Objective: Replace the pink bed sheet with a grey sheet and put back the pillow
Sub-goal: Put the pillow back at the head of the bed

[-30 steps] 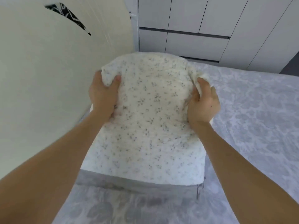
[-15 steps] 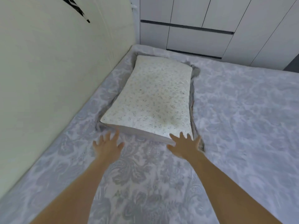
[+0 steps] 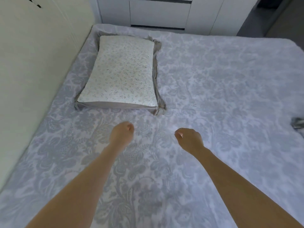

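The grey patterned sheet covers the whole bed. A white pillow with small grey specks and a grey border lies flat at the far left corner of the bed, beside the wall. My left hand hovers over the sheet a little in front of the pillow, fingers curled into a loose fist with nothing in it. My right hand is level with it further right, also curled and holding nothing. Neither hand touches the pillow. No pink sheet is in view.
A cream wall runs along the left side of the bed. White cabinets stand behind the head of the bed. A small dark grey object sits at the right edge of the bed.
A second ago both hands gripped the pillow. It now lies flat in the corner, and both hands have let go, drawn back and curled shut.
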{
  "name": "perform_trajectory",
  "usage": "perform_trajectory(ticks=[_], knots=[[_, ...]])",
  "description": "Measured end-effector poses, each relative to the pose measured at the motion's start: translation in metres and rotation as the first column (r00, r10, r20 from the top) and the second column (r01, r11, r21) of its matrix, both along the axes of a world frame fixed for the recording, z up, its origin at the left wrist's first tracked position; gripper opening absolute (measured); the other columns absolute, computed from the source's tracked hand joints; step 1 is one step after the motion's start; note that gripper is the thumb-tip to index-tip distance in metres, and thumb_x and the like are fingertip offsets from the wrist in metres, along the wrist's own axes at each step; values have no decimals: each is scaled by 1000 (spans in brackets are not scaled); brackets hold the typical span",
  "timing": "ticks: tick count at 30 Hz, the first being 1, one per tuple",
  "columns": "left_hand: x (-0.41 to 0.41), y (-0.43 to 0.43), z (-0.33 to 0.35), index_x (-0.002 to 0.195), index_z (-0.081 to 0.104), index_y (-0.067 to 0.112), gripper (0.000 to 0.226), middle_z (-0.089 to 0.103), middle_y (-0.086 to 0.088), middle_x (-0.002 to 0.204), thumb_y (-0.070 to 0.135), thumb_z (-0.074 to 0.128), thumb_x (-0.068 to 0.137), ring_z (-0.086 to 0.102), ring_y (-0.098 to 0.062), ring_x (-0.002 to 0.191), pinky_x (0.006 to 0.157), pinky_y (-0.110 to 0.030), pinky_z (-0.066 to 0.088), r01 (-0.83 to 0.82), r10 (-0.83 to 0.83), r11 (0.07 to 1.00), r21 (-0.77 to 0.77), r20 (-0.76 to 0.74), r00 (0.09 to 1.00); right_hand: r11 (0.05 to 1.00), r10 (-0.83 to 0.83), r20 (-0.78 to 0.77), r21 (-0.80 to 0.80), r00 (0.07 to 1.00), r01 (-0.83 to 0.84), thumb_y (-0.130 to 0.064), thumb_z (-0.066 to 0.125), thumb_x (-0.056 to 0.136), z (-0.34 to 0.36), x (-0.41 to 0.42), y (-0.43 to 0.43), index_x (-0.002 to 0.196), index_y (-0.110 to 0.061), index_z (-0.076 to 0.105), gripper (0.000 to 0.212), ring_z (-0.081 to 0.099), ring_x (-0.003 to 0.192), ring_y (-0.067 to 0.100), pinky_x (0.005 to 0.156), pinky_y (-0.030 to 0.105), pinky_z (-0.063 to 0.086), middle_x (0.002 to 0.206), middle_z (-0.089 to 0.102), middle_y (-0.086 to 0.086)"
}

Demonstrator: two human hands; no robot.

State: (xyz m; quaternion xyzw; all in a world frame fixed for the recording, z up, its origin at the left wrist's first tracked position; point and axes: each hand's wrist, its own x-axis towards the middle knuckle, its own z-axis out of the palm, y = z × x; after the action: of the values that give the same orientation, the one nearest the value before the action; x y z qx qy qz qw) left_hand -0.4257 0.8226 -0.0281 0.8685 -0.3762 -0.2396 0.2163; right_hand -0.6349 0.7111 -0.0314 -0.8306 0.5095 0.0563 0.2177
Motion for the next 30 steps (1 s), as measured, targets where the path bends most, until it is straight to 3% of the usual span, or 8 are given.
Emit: perform_trajectory(ticks=[3, 8, 11, 14, 20, 25, 28, 30], knots=[[-71, 5, 39, 84, 56, 12, 22, 56, -3, 76, 20, 40, 98, 53, -21, 71, 55, -28, 36, 83, -83, 996, -32, -2, 997, 983, -179, -7, -33, 984, 179, -27, 38, 99, 36, -90, 34, 103, -17, 68, 31, 59, 83, 19, 70, 28, 47, 100, 68, 0], [-200, 9, 89, 94, 67, 8, 24, 68, -8, 91, 21, 47, 94, 65, -27, 80, 70, -36, 54, 183, -198, 977, -112, -142, 970, 898, -439, -56, -56, 897, 436, -28, 39, 99, 68, -243, 92, 92, -8, 66, 34, 52, 71, 20, 55, 25, 36, 82, 63, 4], [-281, 9, 118, 86, 68, 6, 21, 70, -12, 83, 16, 50, 90, 67, -31, 78, 77, -44, 56, 233, -261, 961, -152, -209, 942, 815, -580, -83, -60, 810, 577, -30, 39, 99, 82, -332, 120, 87, -8, 65, 36, 52, 70, 21, 58, 26, 40, 79, 62, 5], [-364, 5, 141, 81, 68, 7, 21, 70, -11, 77, 15, 50, 89, 67, -32, 74, 75, -42, 55, 301, -336, 937, -178, -222, 915, 722, -692, -103, -82, 714, 687, -32, 40, 99, 92, -418, 136, 87, -6, 65, 38, 51, 66, 23, 56, 27, 40, 75, 57, 5], [-546, -32, 140, 81, 63, 2, 21, 67, -18, 75, 15, 48, 85, 57, -26, 63, 62, -32, 40, 350, -387, 921, -169, -310, 869, 600, -798, -101, -37, 595, 799, -39, 43, 98, 89, -594, 133, 110, -15, 63, 34, 60, 102, 27, 71, 28, 43, 110, 65, 6], [-717, -71, 91, 77, 61, 16, 17, 63, -5, 70, 16, 50, 89, 59, -24, 62, 66, -36, 52, 344, -350, 936, -77, -339, 874, 489, -866, -88, 64, 493, 870, -41, 43, 96, 48, -754, 107, 114, -16, 59, 34, 60, 108, 27, 84, 29, 48, 111, 65, 8], [-815, -104, 42, 86, 62, 15, 12, 67, -7, 93, 15, 50, 91, 63, -28, 77, 74, -35, 52, 339, -324, 940, -23, -366, 872, 462, -871, -150, 75, 469, 883, -39, 44, 97, 11, -845, 80, 125, -16, 51, 37, 57, 112, 25, 87, 32, 48, 121, 60, 6], [-869, -123, 5, 101, 62, 10, 17, 65, -8, 106, 16, 49, 91, 63, -31, 91, 82, -37, 51, 318, -279, 947, 33, -400, 873, 522, -831, -223, 5, 510, 853, -42, 43, 97, -15, -892, 61, 137, -19, 40, 46, 49, 120, 25, 92, 34, 45, 134, 50, 5]])
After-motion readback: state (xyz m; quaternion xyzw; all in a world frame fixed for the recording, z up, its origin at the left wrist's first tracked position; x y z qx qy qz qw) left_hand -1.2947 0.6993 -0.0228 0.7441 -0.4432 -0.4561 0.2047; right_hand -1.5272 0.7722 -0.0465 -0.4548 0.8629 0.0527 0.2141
